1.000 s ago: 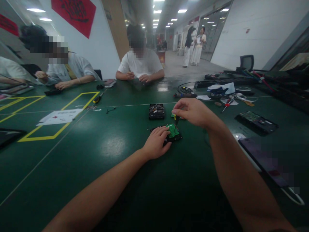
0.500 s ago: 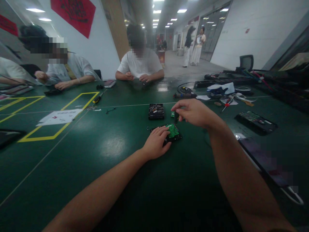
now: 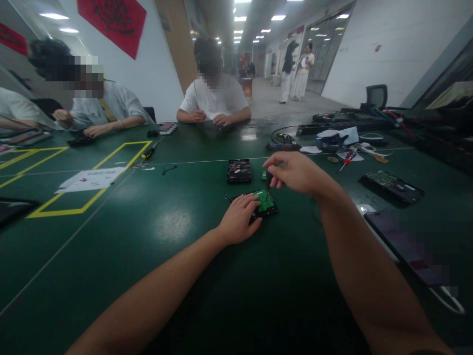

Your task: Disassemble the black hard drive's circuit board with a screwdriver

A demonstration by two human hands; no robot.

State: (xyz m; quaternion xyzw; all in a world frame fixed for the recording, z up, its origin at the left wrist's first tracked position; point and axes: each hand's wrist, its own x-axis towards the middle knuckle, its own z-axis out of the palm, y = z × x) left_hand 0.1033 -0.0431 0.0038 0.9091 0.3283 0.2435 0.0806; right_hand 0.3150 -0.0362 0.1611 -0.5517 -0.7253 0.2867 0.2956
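A hard drive [image 3: 271, 213] lies on the green table with its green circuit board [image 3: 266, 201] facing up. My left hand [image 3: 240, 219] grips its left part, fingers over the board and thumb along the near edge, covering that side. Above the board, my right hand [image 3: 291, 172] is closed around the dark handle of a screwdriver [image 3: 268, 181], held upright with its tip down at the board. Just beyond stands a second hard drive [image 3: 239, 170]. A small green board [image 3: 263, 175] shows partly behind my right fingers.
On the right lie another hard drive [image 3: 392, 187], a phone [image 3: 402, 246], a red-handled screwdriver [image 3: 346, 160] and a glove [image 3: 339, 135]. A white paper sheet [image 3: 91, 179] and a yellow-handled screwdriver [image 3: 148, 152] lie left. Across the table, people [image 3: 214, 101] sit working.
The screwdriver and my right fingers have shifted very slightly over the board. My left hand and the hard drive have stayed in place.
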